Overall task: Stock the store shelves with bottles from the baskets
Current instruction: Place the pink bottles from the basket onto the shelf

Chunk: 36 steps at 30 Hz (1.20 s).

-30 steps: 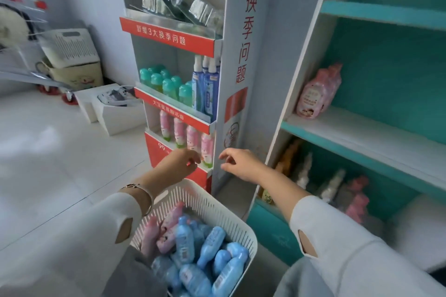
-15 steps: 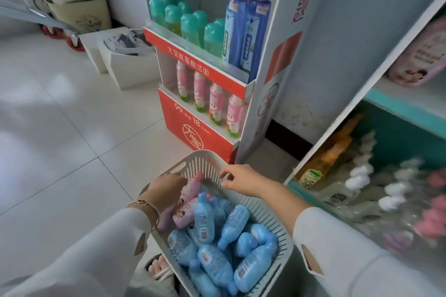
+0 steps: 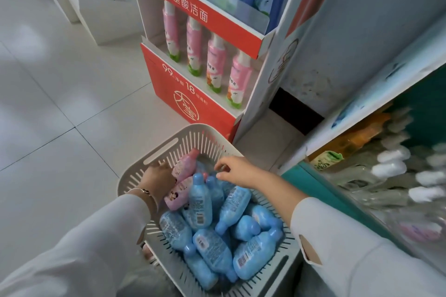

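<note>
Head view: the left hand [image 3: 158, 176] is lying inside the basket [image 3: 190, 126], its fingers tucked against the upper pink bottle [image 3: 185, 164]; whether they are closing round it is hidden. Both kinds of bottle are looking light, stiff and smooth, likely slippery, so gripping round the body below the cap seems safest. The blue bottles [image 3: 200, 202] are lying heaped in the middle. The right hand [image 3: 237, 171] is hovering just above them, fingers loosely curled, holding nothing.

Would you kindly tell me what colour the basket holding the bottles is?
Pale grey-white basket, seen best in the head view.
</note>
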### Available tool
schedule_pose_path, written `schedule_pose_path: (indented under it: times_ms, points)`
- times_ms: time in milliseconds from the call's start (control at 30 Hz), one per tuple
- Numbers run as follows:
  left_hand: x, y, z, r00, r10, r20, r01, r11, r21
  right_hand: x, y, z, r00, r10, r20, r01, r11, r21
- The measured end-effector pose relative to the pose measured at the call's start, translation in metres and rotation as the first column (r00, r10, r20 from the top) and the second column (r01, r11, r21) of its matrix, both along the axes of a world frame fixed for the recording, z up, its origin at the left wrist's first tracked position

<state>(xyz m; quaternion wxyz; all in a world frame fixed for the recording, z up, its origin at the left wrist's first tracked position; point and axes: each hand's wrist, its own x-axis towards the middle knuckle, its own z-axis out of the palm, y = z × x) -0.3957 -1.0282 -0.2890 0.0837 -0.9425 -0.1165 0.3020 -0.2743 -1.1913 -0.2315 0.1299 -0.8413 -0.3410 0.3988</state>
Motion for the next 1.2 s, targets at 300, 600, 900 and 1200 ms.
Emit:
schedule_pose_path:
  times_ms: [300, 600, 900, 1200]
  points:
    - [-0.008, 0.0, 0.0, 0.989, -0.111, -0.095, 0.12, 0.989, 0.089, -0.004, -0.009, 0.0, 1.0, -0.009, -0.019, 0.009, 1.0, -0.002]
    - [-0.008, -0.018, 0.077, 0.988, -0.152, 0.038, 0.151, 0.988, 0.016, -0.015, -0.014, 0.051, 0.999, -0.034, 0.022, 0.033, 0.998, 0.051]
    - [0.003, -0.046, 0.187, 0.956, -0.071, 0.283, 0.134, 0.968, -0.212, -0.041, -0.038, 0.137, 0.99, -0.01, 0.14, -0.001, 0.997, 0.082]
    - [0.015, -0.124, 0.303, 0.771, -0.178, 0.611, 0.344, 0.924, -0.165, -0.054, -0.102, 0.214, 0.963, -0.154, 0.221, 0.119, 0.979, 0.164]
